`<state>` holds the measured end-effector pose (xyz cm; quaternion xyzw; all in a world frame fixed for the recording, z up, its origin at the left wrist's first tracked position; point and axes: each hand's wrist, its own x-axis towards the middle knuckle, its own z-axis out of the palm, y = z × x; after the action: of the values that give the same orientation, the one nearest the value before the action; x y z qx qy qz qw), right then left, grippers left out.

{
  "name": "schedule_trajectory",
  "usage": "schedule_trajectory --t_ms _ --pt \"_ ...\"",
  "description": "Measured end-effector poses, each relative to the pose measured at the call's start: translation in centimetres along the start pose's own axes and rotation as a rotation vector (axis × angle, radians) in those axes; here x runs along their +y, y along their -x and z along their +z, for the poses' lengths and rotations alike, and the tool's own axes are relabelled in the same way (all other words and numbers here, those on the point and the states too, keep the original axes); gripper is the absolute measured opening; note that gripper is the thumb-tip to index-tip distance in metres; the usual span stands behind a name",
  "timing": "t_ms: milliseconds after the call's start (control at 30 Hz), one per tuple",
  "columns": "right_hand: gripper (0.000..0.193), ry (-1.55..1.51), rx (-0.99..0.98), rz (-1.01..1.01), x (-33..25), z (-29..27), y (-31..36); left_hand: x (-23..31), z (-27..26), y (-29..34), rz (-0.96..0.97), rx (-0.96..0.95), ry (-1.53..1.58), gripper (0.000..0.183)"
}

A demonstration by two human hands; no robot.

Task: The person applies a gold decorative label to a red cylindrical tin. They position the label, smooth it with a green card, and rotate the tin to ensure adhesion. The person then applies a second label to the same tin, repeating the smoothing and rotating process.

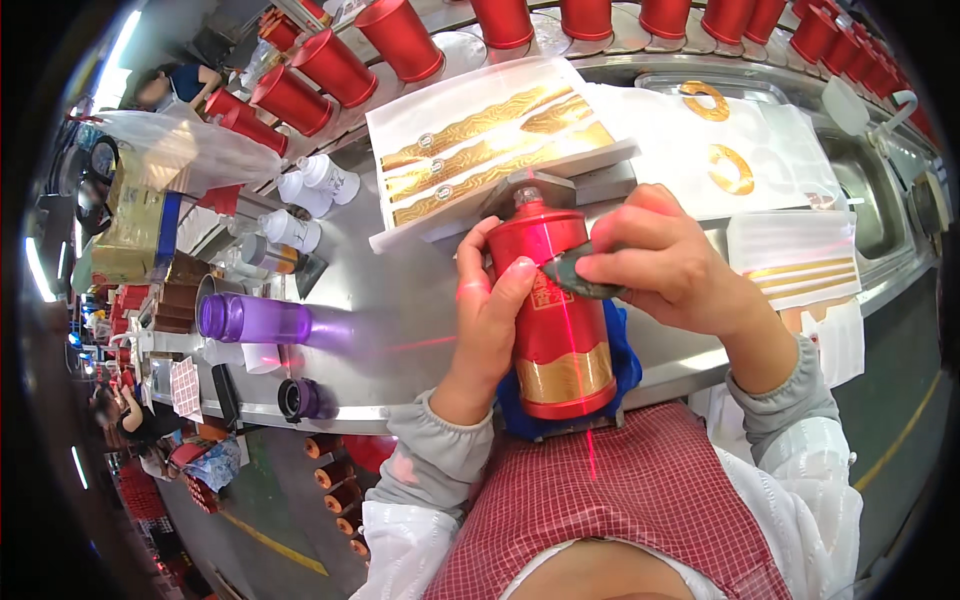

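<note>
A red bottle (562, 335) with a gold band (565, 374) round its lower part lies tilted before me, neck away from me. Blue cloth (624, 352) shows beneath and beside it. My left hand (488, 315) is wrapped round its left side, thumb on the front. In my right hand (665, 258) is a dark green, rounded pad (572, 273), pressed to the bottle's upper front; its exact kind I cannot make out. The bottle's neck meets a dark metal holder (548, 188). Red laser lines cross the bottle and my left hand.
Sheets of gold label strips (470, 150) lie beyond the bottle; gold ring labels (730, 170) and narrow gold strips (800, 272) are at right, near a sink (868, 195). Red cylinders (400, 38) line a conveyor. A purple bottle (262, 318) and white bottles (328, 180) stand left.
</note>
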<state>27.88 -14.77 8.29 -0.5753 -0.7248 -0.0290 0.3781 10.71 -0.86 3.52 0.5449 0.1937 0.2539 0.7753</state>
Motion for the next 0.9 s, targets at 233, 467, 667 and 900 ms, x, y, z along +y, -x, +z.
schedule_trajectory --t_ms 233,467,667,900 --pt "0.029 -0.138 -0.093 -0.013 -0.3 -1.6 0.7 0.1 0.2 -0.3 -0.014 0.023 -0.058 0.055" --pt "0.035 -0.300 0.255 0.536 -0.3 0.5 3.1 -1.8 -1.2 -0.8 0.030 -0.028 0.103 0.047" --pt "0.055 -0.369 0.048 0.540 -3.0 4.2 5.1 -0.8 -1.0 0.0 -0.184 -0.105 0.265 0.048" --pt "0.051 -0.280 0.167 0.383 -5.4 3.4 5.0 1.4 1.1 2.9 0.051 -0.094 0.223 0.056"
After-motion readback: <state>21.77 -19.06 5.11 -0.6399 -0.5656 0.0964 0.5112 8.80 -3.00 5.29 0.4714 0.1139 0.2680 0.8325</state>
